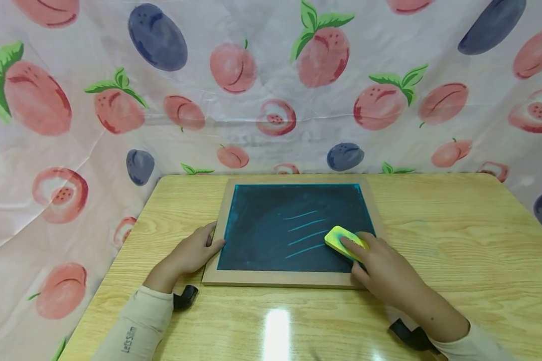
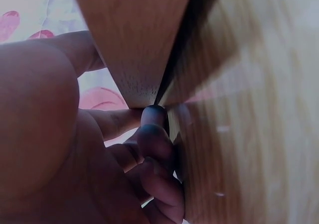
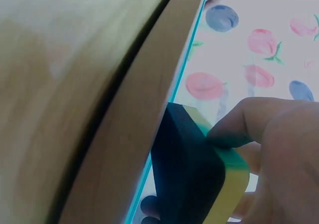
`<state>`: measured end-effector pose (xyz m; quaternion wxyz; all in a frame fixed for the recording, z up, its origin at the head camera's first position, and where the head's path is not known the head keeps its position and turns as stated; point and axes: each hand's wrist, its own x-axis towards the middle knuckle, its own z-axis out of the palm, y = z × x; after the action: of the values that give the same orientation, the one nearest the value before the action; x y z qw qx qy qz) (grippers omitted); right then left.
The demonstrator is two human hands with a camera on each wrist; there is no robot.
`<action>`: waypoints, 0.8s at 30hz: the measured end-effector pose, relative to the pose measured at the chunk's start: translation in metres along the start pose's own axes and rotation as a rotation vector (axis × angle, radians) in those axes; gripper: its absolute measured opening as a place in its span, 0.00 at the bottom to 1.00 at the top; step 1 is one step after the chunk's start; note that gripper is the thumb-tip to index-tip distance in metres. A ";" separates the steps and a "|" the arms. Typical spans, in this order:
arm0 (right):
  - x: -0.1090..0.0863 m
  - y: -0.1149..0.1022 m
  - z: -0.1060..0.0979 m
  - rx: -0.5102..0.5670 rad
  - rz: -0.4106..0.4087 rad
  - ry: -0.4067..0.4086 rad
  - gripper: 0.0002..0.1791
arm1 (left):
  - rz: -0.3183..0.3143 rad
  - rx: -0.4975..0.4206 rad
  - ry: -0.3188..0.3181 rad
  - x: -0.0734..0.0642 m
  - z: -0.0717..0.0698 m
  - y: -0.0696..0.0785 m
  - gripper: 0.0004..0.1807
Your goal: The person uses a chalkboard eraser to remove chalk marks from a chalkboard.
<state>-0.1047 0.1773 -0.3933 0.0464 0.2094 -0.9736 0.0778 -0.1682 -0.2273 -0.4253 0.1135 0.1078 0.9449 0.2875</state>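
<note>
A small chalkboard (image 1: pixel 257 215) with a wooden frame lies flat on the table, several slanted blue chalk strokes across its middle. My left hand (image 1: pixel 189 253) grips the frame's left side, thumb over the top. In the left wrist view, its curled fingers (image 2: pixel 154 144) sit at the frame's lower edge, near the tabletop. On the board's right part, my right hand (image 1: pixel 384 265) holds a yellow eraser (image 1: pixel 335 237) beside the right ends of the strokes. The right wrist view shows the eraser's dark felt side (image 3: pixel 187 164) tilted towards the board, and blue-green chalk dust on its yellow back.
The light wooden table (image 1: pixel 456 240) extends to both sides of the board and in front of it. Behind it hangs a cloth (image 1: pixel 262 55) printed with peaches and plums. Black wrist mounts (image 1: pixel 186 298) show under both sleeves.
</note>
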 end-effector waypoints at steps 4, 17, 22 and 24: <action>-0.001 -0.008 0.004 0.006 -0.020 0.001 0.28 | -0.024 0.021 -0.007 0.000 0.000 0.000 0.32; -0.011 -0.039 0.012 0.015 -0.087 0.017 0.30 | -0.023 0.037 -0.001 0.000 0.000 0.001 0.31; -0.011 -0.042 0.013 0.001 -0.088 0.031 0.29 | -0.011 0.022 0.005 0.001 0.001 0.001 0.28; -0.011 -0.041 0.013 -0.001 -0.086 0.028 0.29 | -0.011 0.024 0.006 0.001 0.001 0.001 0.28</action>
<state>-0.0784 0.1426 -0.4017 0.0636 0.2499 -0.9630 0.0780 -0.1690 -0.2257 -0.4253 0.1108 0.1033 0.9491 0.2761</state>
